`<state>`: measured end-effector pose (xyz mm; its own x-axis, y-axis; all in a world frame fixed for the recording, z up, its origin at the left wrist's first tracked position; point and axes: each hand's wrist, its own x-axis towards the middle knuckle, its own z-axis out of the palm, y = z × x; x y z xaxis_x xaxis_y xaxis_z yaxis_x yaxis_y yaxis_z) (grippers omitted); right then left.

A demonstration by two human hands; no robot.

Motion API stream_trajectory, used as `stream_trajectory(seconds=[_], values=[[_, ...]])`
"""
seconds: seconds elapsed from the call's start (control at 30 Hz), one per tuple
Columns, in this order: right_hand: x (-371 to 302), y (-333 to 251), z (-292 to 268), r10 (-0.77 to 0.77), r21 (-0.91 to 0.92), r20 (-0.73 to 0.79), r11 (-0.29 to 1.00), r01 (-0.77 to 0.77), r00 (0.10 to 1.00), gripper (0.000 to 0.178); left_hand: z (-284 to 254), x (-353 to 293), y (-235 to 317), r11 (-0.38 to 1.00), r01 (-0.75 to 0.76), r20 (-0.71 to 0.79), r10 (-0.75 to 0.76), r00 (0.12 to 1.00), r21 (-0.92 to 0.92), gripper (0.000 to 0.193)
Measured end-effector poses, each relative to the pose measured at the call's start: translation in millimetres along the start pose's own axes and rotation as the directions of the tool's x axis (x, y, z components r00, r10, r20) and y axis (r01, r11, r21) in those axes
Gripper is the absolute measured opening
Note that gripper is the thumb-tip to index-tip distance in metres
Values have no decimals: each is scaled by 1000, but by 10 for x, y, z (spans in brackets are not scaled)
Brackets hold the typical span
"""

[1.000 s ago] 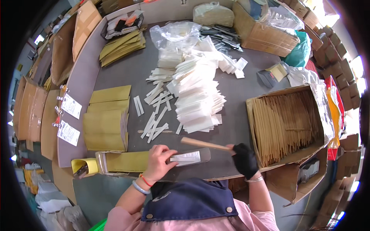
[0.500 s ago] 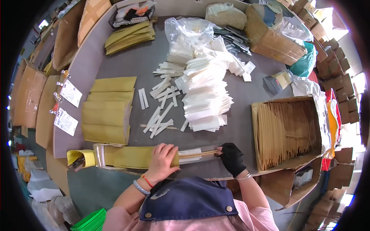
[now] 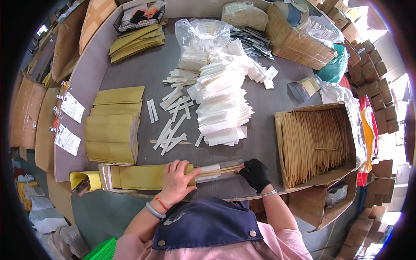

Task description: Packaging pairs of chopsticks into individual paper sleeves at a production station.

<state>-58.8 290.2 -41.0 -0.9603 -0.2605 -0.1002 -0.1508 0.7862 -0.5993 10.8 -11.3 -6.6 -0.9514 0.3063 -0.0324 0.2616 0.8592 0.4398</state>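
A long yellow paper sleeve [image 3: 141,177] lies along the table's front edge. My bare left hand [image 3: 175,180] rests palm down over its right end, fingers spread, with the index finger and thumb at the sleeve's mouth. Thin brown sticks [image 3: 221,170] stick out of that mouth, together with white paper [image 3: 209,167] and clear plastic. Their inner ends are hidden. My right hand [image 3: 255,174], in a black fingerless glove, pinches the outer ends of the sticks. At the sleeve's left stands a yellow holder [image 3: 86,181] with dark tools in it.
A carton [image 3: 279,125] packed with thin brown strips stands right of my right hand. Beyond my hands lie a pile of white paper pieces [image 3: 223,104], loose white strips [image 3: 171,132] and stacked yellow sleeves [image 3: 110,125]. More cartons [image 3: 303,50] and bags stand at the back.
The view has shifted slightly, moving the scene left. My left index finger has spread rightward over the sticks. The right hand still pinches their ends.
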Motion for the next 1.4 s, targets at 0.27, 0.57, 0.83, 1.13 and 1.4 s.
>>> stream_trajectory(seconds=[0.27,0.57,0.83,1.13,1.4], values=[[38,345,-341,222,595,309,714,-370,925,13,-23,-10,-47,1000,-7,10,7,1000,18,63],[-16,71,-923,403,927,-107,371,-55,909,25,-27,-66,-127,999,-25,30,25,999,22,64],[-576,-657,-225,0,837,510,234,-495,860,24,-46,-125,-108,999,3,47,-5,999,49,65],[-99,-25,-255,-355,-266,-7,902,341,935,27,7,-80,-105,998,34,-22,-33,999,45,69],[38,-174,-35,-422,-256,40,872,418,906,27,12,-150,-122,1000,32,-29,-32,999,-1,71]])
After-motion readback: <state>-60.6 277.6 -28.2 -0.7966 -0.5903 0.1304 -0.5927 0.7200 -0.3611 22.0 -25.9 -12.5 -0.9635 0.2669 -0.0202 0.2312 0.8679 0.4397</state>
